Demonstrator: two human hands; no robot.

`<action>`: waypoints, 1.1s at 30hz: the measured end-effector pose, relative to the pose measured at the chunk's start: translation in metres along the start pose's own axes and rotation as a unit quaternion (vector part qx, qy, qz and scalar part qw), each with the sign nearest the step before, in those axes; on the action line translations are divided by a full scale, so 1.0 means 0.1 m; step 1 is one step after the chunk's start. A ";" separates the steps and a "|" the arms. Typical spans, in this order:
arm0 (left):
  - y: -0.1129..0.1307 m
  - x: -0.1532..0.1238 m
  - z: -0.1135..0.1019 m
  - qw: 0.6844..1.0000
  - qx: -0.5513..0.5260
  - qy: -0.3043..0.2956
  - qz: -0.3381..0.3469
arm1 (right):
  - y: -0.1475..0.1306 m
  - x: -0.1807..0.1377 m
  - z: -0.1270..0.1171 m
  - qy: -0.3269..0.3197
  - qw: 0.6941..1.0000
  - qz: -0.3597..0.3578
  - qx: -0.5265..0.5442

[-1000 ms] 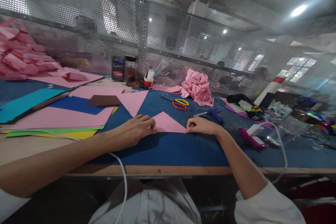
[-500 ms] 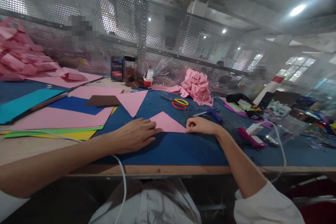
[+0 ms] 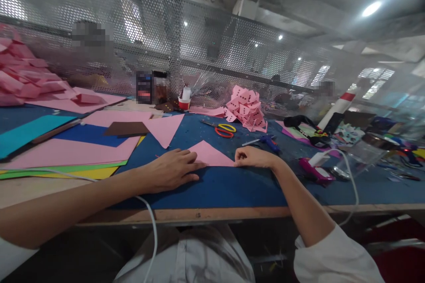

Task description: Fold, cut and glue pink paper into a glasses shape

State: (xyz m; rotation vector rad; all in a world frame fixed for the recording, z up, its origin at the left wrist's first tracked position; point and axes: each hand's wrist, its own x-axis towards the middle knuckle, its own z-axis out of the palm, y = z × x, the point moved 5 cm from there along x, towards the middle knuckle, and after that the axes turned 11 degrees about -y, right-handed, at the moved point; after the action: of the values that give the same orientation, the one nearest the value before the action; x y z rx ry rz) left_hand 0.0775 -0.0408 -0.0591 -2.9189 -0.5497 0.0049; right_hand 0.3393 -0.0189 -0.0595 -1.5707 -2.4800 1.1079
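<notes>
A pink paper triangle (image 3: 212, 154) lies on the blue work mat, its point away from me and its long edge toward me. My left hand (image 3: 174, 168) rests flat over the triangle's left end, fingers stretched out, covering that corner. At the right corner, my right hand (image 3: 252, 158) has its fingers curled into a pinch on the paper. Just beyond the left hand is another pink paper triangle (image 3: 166, 129), touched by neither hand. Scissors (image 3: 223, 129) with a red and a yellow handle lie past the paper.
Coloured sheets (image 3: 76, 150) are stacked at left, below a large heap of pink paper pieces (image 3: 29, 75). Dotted pink pieces (image 3: 245, 108) are piled at the back. A blue glue gun (image 3: 268, 142) and a magenta device (image 3: 317, 171) with a white cable lie right.
The view has shifted slightly, so the table things sit a little further left. Both hands hold nearly the same place on the paper triangle.
</notes>
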 end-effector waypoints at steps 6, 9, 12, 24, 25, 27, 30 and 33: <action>0.00 0.04 -0.02 1.000 -0.011 0.004 0.009 | 0.02 -0.03 -0.02 -0.002 1.000 0.000 -0.015; 0.00 0.04 -0.04 1.000 -0.012 0.002 0.005 | 0.05 -0.04 -0.03 -0.009 1.000 0.011 -0.020; 0.00 0.04 -0.03 1.000 -0.012 -0.005 0.004 | 0.07 -0.06 -0.05 -0.017 0.999 0.024 -0.032; 0.01 0.05 -0.03 1.000 0.019 -0.010 0.006 | -0.01 -0.24 -0.21 0.020 1.000 -0.002 -0.013; 0.02 0.05 -0.03 1.000 0.019 -0.009 0.006 | -0.10 -0.23 -0.22 0.055 0.998 -0.018 -0.004; 0.02 0.05 -0.02 1.000 0.020 -0.008 0.005 | -0.31 -0.15 -0.16 0.103 0.994 -0.049 0.001; 0.02 0.05 -0.01 0.999 0.037 -0.008 -0.002 | -0.62 0.10 0.06 0.118 0.990 -0.072 -0.024; 0.02 0.05 0.00 0.998 0.054 -0.008 -0.001 | -0.77 0.34 0.28 0.114 0.990 -0.057 -0.063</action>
State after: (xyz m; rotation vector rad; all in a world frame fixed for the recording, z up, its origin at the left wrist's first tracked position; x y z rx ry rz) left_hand 0.0828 -0.0414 -0.0595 -2.8147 -0.5388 0.0574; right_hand 0.2518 -0.0266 -0.0490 -1.4675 -2.4905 0.7267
